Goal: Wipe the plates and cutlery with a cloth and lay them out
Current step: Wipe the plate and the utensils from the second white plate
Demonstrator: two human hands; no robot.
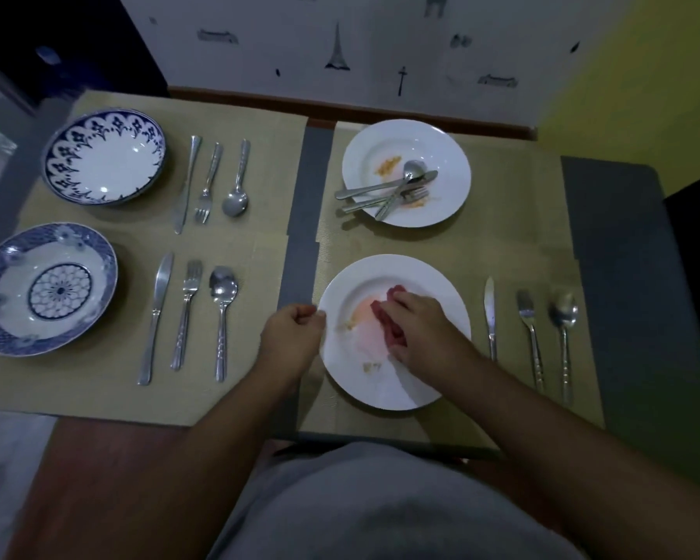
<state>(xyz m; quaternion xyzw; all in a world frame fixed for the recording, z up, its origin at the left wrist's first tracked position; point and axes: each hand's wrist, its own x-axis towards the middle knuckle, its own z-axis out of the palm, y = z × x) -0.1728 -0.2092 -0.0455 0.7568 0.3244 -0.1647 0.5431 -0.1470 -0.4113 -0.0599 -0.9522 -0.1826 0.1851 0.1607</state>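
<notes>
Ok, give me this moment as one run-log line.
step: wiping near white plate | right hand: presses red cloth | left hand: steadies rim | far white plate: dirty, cutlery piled

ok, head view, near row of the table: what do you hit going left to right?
Blue patterned plate → knife → fork → spoon → left hand → white plate with right hand on the red cloth → knife → fork → spoon.

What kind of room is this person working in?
Probably a home dining area. A table with placemats holds four place settings, such as a blue plate with cutlery beside it, and the wall has landmark stickers.
</notes>
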